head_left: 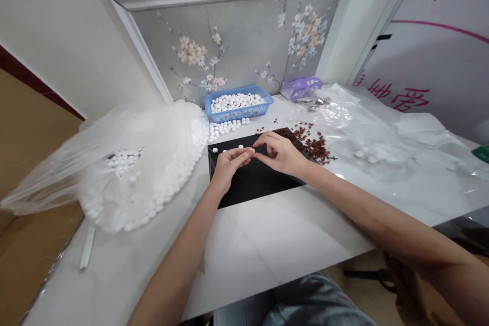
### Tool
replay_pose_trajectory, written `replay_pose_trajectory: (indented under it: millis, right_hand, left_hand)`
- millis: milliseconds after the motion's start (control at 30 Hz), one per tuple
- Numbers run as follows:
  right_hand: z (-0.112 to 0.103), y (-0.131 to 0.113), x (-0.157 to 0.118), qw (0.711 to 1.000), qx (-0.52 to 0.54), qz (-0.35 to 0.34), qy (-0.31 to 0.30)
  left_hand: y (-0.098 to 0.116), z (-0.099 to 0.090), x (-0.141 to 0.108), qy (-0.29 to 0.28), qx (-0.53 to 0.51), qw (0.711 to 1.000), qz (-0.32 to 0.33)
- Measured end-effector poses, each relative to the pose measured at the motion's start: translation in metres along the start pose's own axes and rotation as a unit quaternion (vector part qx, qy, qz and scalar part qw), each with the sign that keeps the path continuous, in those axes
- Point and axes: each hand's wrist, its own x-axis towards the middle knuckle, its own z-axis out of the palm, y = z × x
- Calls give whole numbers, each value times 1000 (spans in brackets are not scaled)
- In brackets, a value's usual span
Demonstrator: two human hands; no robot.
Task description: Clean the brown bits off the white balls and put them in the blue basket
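Above a black board my two hands meet, fingertips close together. My left hand is closed in a pinch on a small white ball. From the other side my right hand reaches to the same ball, its thumb and forefinger at it; whether a smaller piece is between those fingers I cannot make out. A few more white balls sit along the board's far edge, partly hidden by my left hand. Small reddish-brown star-shaped pieces lie heaped at the board's right far corner.
A blue basket full of white balls stands by the wall, with loose balls before it. At left lies a large clear bag of white balls. Clear plastic sheeting and a purple packet are at right.
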Motion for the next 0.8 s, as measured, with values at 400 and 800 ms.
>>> replay_pose_trajectory:
  millis: [400,800]
  right_hand:
    - [-2,0,-1,993,-69,-48,-83]
    - [3,3,-4,995,-25,-46,-79]
  left_hand:
    - [-5,-5,1,-15,31,999,-2]
    - [-6,-7,2,-25,50,998,-4]
